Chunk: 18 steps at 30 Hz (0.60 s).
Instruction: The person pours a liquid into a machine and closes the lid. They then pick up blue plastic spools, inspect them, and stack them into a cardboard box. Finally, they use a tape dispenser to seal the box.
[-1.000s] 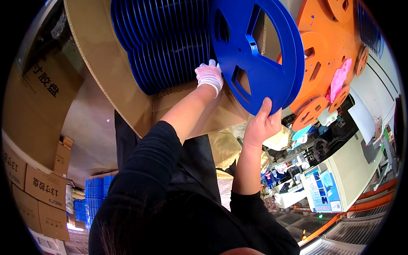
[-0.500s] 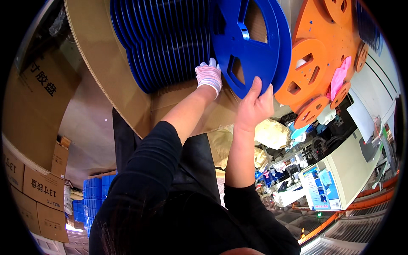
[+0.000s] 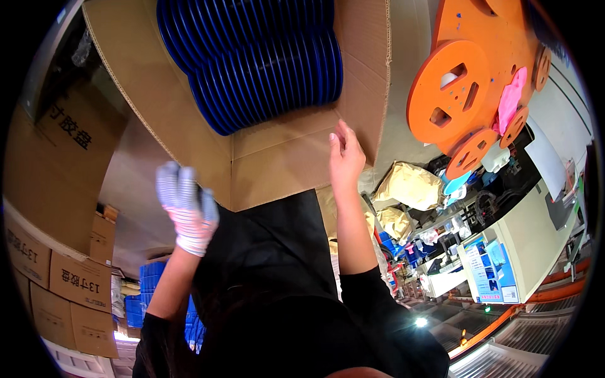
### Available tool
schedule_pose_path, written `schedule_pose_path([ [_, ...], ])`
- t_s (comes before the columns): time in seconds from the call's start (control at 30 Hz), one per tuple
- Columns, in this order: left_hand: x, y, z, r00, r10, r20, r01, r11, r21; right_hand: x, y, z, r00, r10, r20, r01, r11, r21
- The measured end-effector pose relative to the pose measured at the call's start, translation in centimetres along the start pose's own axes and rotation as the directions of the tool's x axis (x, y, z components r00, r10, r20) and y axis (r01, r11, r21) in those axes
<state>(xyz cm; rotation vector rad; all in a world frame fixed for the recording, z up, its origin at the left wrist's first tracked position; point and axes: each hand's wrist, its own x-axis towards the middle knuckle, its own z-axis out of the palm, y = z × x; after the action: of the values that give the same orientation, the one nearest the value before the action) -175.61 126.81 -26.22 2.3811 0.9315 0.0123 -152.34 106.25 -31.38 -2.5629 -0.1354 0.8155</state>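
A large open cardboard box (image 3: 277,167) stands before me with several blue plastic reels (image 3: 268,85) packed upright, edge to edge, in rows inside it. My left hand (image 3: 188,208), in a white striped glove, is just outside the box's lower left edge, fingers stretched out and nothing in them. Bare, my right hand (image 3: 346,157) hovers by the box's near right corner, below the reels. Its fingers are extended, the thumb stands apart, and it holds nothing.
To the right stands an orange machine panel (image 3: 491,75) with round orange discs (image 3: 447,91) and a pink cloth (image 3: 512,101). Tan bags (image 3: 409,186) lie beyond my right hand. Stacked cartons (image 3: 79,277) and blue crates (image 3: 151,277) fill the lower left.
The blue reel has left my right hand and now sits with the others in the box. My left hand has pulled out of the box, down and left; my right hand has moved left and down.
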Motion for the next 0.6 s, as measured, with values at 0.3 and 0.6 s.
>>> schedule_pose_path([
  [0.3, -7.1, -10.5, 8.8, 0.849, -0.399, 0.346, 0.332, 0.913, 0.237, 5.8, 0.9, 3.1, 0.993, -0.093, 0.074, 0.099, 0.992, -0.075],
  [0.6, -2.0, -7.7, 7.7, 0.722, -0.297, 0.624, 0.027, 0.914, 0.404, 11.8, 0.2, 5.7, 0.984, -0.168, 0.064, 0.177, 0.968, -0.179],
])
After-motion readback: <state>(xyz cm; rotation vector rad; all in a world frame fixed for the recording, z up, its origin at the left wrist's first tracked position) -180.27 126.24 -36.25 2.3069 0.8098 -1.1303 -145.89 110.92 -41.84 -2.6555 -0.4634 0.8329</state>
